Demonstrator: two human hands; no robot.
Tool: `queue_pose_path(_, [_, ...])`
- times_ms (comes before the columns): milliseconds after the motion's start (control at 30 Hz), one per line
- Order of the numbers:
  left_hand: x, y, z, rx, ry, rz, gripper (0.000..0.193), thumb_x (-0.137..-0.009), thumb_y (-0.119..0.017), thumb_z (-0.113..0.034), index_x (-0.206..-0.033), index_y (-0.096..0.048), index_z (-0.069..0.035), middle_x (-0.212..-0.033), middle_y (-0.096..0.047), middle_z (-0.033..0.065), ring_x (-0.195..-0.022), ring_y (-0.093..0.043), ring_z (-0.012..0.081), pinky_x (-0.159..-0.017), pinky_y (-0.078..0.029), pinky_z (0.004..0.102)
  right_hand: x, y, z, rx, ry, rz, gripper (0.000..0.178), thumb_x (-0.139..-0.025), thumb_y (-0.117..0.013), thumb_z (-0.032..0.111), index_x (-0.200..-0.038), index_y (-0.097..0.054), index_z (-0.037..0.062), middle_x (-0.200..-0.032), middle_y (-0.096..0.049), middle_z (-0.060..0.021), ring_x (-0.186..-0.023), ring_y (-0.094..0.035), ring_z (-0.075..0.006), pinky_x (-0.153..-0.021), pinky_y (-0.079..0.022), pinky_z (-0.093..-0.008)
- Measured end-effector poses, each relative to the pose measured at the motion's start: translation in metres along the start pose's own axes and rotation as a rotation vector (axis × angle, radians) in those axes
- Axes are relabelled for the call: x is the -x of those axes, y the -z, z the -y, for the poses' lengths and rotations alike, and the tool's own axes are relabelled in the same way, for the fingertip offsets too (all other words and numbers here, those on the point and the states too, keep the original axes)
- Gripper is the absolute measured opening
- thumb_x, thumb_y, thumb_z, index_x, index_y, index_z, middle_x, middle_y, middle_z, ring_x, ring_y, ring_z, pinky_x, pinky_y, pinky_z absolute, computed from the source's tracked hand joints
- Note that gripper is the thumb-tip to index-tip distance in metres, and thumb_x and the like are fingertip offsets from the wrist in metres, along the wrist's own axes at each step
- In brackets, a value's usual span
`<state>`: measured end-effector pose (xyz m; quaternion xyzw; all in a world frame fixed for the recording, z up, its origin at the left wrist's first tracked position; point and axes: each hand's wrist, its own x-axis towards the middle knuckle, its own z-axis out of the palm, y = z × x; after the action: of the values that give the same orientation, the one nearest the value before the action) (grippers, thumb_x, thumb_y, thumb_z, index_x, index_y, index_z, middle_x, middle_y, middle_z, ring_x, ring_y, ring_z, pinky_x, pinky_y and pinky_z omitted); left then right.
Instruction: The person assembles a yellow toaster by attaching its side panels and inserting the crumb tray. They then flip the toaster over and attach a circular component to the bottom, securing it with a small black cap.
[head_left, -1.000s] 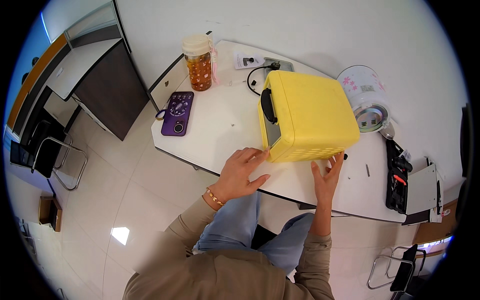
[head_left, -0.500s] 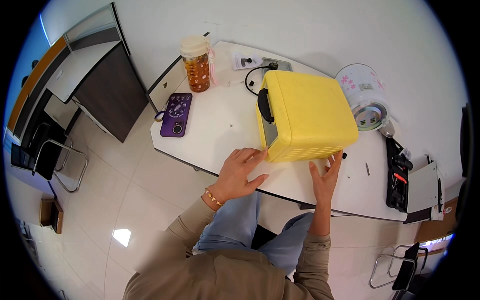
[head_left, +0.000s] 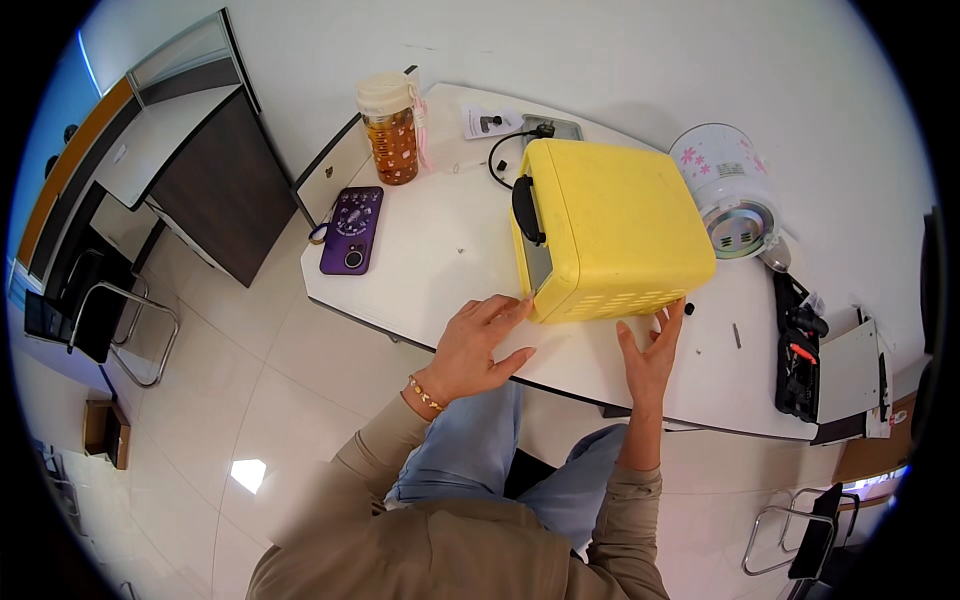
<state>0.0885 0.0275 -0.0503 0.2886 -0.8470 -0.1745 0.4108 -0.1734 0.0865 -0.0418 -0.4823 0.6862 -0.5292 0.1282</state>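
With only spread fingertips on it, the yellow toaster oven (head_left: 610, 232) could slide or skew on the white table (head_left: 440, 250) — nothing grips it. The left hand (head_left: 478, 345) and right hand (head_left: 650, 350) lie open against its near face; beyond it, a black cord (head_left: 505, 150).

On the table (head_left: 440, 250), my left hand (head_left: 478, 345) and right hand (head_left: 652, 350) lie before the oven (head_left: 610, 230), phone (head_left: 352, 228) and bottle (head_left: 390, 128) to its left, cooker (head_left: 735, 185) to its right.
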Motion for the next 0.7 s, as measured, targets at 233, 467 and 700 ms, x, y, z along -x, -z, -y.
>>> queue_pose_path(233, [-0.0003, 0.0004, -0.0009, -0.004, 0.002, 0.008, 0.065, -0.083, -0.076, -0.024, -0.14, -0.055, 0.0, -0.114, -0.063, 0.0138, -0.097, -0.063, 0.0299, -0.085, -0.048, 0.0385, 0.0001, 0.0001, 0.0001, 0.009, -0.001, 0.003, 0.101, -0.078, -0.078, 0.014, -0.16, -0.018, 0.0085, -0.154, -0.036, -0.0186, -0.137, -0.042, -0.0381, -0.113, -0.036, -0.0481])
queue_pose_path(467, [-0.0013, 0.0019, -0.0022, -0.003, 0.013, 0.022, 0.066, -0.083, -0.076, -0.025, -0.141, -0.054, -0.001, -0.114, -0.063, 0.0142, -0.098, -0.063, 0.0305, -0.086, -0.048, 0.0389, -0.0001, 0.0002, 0.0004, 0.005, 0.002, 0.004, 0.101, -0.078, -0.078, 0.015, -0.16, -0.018, 0.0087, -0.154, -0.036, -0.0189, -0.137, -0.042, -0.0385, -0.113, -0.036, -0.0481])
queue_pose_path(700, [0.0003, 0.0006, -0.0014, -0.004, 0.032, 0.034, 0.067, -0.083, -0.076, -0.026, -0.141, -0.053, -0.001, -0.115, -0.063, 0.0143, -0.1, -0.063, 0.0312, -0.087, -0.048, 0.0394, 0.0002, 0.0007, -0.0008, 0.016, 0.007, 0.004, 0.101, -0.079, -0.079, 0.016, -0.16, -0.018, 0.0082, -0.154, -0.037, -0.0194, -0.138, -0.042, -0.0386, -0.113, -0.036, -0.0483])
